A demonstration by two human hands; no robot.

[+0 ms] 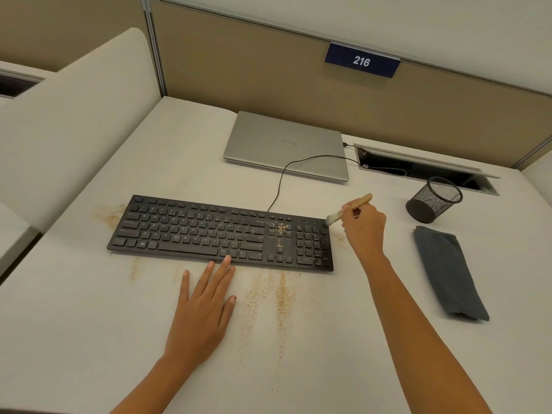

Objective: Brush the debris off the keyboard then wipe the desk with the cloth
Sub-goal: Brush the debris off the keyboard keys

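A black keyboard [209, 231] lies across the middle of the white desk [74, 339]. Tan debris [280, 228] sits on its keys left of the number pad. More tan debris streaks the desk in front of the keyboard and beside its left end. My right hand [363, 227] grips a small wooden-handled brush [355, 204], whose pale bristles touch the keyboard's far right corner. My left hand [206, 303] lies flat on the desk, fingers spread, its fingertips on the keyboard's front edge. A folded dark grey cloth [448, 273] lies on the desk to the right, untouched.
A closed silver laptop [283, 144] sits behind the keyboard, whose cable [283, 177] runs back to an open cable tray [424, 168]. A black mesh pen cup [433, 200] stands at the right. Beige partition walls [268, 67] close the desk at the back and left.
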